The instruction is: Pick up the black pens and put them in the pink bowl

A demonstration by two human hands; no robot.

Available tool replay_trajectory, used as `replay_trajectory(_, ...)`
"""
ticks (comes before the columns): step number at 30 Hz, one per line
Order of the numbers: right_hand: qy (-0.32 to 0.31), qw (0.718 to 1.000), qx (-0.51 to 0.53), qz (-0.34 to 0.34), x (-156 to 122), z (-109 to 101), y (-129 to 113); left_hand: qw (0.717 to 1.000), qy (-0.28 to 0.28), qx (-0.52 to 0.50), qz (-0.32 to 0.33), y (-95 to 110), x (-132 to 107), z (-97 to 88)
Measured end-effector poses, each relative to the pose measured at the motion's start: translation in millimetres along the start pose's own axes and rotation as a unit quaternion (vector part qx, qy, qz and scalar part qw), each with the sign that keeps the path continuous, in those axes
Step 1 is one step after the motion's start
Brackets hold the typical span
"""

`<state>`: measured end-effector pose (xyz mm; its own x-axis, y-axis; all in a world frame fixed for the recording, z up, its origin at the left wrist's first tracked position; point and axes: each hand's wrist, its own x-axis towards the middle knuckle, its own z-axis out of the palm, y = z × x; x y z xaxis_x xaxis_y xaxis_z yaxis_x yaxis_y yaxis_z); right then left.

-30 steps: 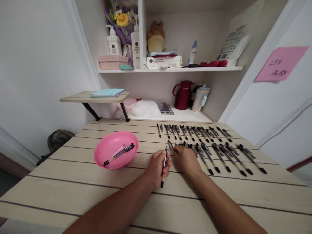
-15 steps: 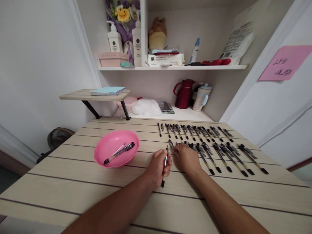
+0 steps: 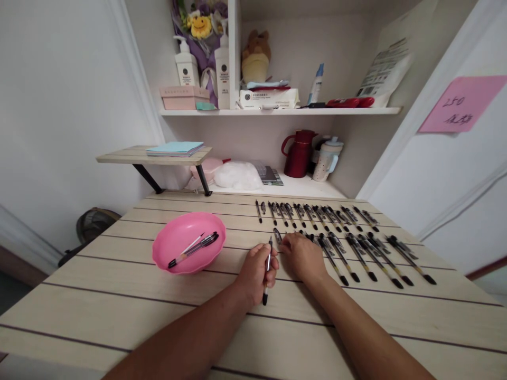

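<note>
My left hand is wrapped round an uncapped black pen, its bare tip pointing up and away and its black end downward. Just to the right, my right hand rests low over the table, fingertips pinched on the lower end of a clear-and-black pen cap. Part of the lower row of pens is hidden behind that hand. To the left stands a pink bowl with a capped pen and a thin white refill in it.
Two rows of uncapped pens with caps beside them, an upper row and a lower row, lie on the slatted table. Behind are a small raised shelf, a red jug and a pale tumbler.
Hardly anything differs. Both hands keep their places and holds, with only a very slight shift of the whole view.
</note>
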<state>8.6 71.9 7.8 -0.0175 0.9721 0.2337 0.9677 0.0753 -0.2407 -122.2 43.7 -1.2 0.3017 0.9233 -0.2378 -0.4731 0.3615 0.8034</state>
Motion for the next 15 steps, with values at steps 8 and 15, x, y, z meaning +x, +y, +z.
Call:
replay_trajectory(8, -0.098, 0.941, 0.322, -0.031, -38.0, -13.1, -27.5, 0.986, 0.080, -0.130, 0.072, 6.7, 14.6, -7.8)
replay_trajectory(15, -0.042, 0.941, 0.331, -0.053, -52.4, 5.3, -37.2, 0.982, 0.090, -0.137, 0.097, 7.5, 18.5, -8.8)
